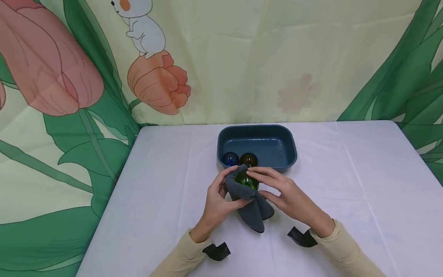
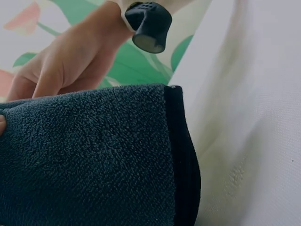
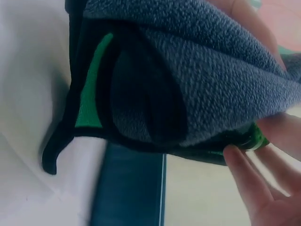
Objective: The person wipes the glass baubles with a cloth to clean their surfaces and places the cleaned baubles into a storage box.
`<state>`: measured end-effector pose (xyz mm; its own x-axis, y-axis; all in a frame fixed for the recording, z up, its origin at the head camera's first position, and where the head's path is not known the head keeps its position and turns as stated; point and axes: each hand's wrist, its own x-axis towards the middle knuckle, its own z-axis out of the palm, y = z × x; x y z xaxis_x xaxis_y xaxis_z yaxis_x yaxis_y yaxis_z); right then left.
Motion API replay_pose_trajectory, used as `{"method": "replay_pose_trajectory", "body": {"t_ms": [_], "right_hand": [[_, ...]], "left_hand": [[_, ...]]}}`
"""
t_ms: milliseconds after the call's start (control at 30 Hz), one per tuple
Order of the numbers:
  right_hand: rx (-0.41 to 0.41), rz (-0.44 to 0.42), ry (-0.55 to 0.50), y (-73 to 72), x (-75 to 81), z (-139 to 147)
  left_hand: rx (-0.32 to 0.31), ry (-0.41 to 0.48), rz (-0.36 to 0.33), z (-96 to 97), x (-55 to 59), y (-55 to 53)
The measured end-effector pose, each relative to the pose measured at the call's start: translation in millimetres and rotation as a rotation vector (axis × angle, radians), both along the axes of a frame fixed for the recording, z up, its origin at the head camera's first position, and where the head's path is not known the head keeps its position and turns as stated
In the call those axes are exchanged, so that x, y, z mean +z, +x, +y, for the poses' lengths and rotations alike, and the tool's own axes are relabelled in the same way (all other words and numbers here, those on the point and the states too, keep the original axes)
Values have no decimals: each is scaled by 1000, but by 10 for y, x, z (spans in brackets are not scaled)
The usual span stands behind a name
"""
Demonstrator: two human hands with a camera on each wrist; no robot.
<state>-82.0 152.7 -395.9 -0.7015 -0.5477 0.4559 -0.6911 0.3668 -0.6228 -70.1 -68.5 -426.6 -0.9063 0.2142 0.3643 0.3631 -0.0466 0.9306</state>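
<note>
A green glass ball (image 1: pixel 247 181) sits in the folds of a dark grey-blue cloth (image 1: pixel 254 215) in front of the tray. My left hand (image 1: pixel 219 202) grips the cloth from the left, its thumb in front, with the cloth wrapped partly round the ball. From the right, my right hand (image 1: pixel 290 195) holds the ball between fingers and thumb. The right wrist view shows fuzzy cloth (image 3: pixel 225 80) with dark edging, and a sliver of the green ball (image 3: pixel 257 138) by the fingertips. Cloth (image 2: pixel 99 146) fills much of the left wrist view and hides the ball there.
Just behind the hands stands a dark blue rectangular tray (image 1: pixel 293 154). A blue glass ball (image 1: pixel 230 158) and a brown glass ball (image 1: pixel 249 159) lie at its near left side. A white cloth covers the table (image 1: pixel 166 184); a printed curtain (image 1: pixel 235 77) hangs behind.
</note>
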Motion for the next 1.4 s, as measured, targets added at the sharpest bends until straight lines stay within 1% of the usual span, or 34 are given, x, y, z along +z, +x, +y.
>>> {"method": "replay_pose_trajectory", "body": {"t_ms": [67, 200, 267, 333, 400, 500, 567, 633, 800, 833, 900, 1000, 1133, 1233, 1300, 1333, 1400], "right_hand": [[-7, -67, -38, 9, 2, -10], [-14, -256, -154, 16, -10, -31], [-26, -327, -186, 17, -20, -36], [-33, -372, -198, 18, -22, -38], [-34, -387, -187, 22, -15, -33], [-24, -371, -144, 26, 16, -15], [-13, -324, -115, 32, 45, 6], [-7, -246, -98, 32, 67, 27], [-15, 17, -70, 18, 73, 50], [-10, 59, -60, 16, 67, 48], [8, 108, -45, 13, 49, 39], [19, 133, -37, 17, 15, 22], [-10, 142, -38, 34, -5, 0], [-30, 139, -36, 55, 8, -13], [-46, 115, -36, 70, 27, -22], [-53, 90, -40, 77, 36, -26], [-62, 4, -60, 87, 55, -38]], "left_hand": [[-3, -2, 4, 6, 6, 0], [-9, -1, 18, 13, 12, -3], [-10, -2, 29, 16, 18, -5], [-9, -1, 36, 19, 22, -8], [-6, 2, 43, 20, 29, -11], [-4, 9, 51, 14, 32, -18], [-4, 11, 51, 9, 35, -20], [-4, 9, 49, 5, 39, -24], [-5, 6, 47, 0, 39, -30], [-7, 8, 47, 0, 38, -30], [-14, 11, 47, 3, 33, -30], [-19, 16, 44, 7, 28, -23], [-20, 17, 40, 9, 31, -15], [-22, 10, 40, 8, 36, -11], [-26, 5, 46, 6, 34, -11], [-26, 1, 48, 3, 32, -11], [-27, -6, 54, -2, 27, -10]]}}
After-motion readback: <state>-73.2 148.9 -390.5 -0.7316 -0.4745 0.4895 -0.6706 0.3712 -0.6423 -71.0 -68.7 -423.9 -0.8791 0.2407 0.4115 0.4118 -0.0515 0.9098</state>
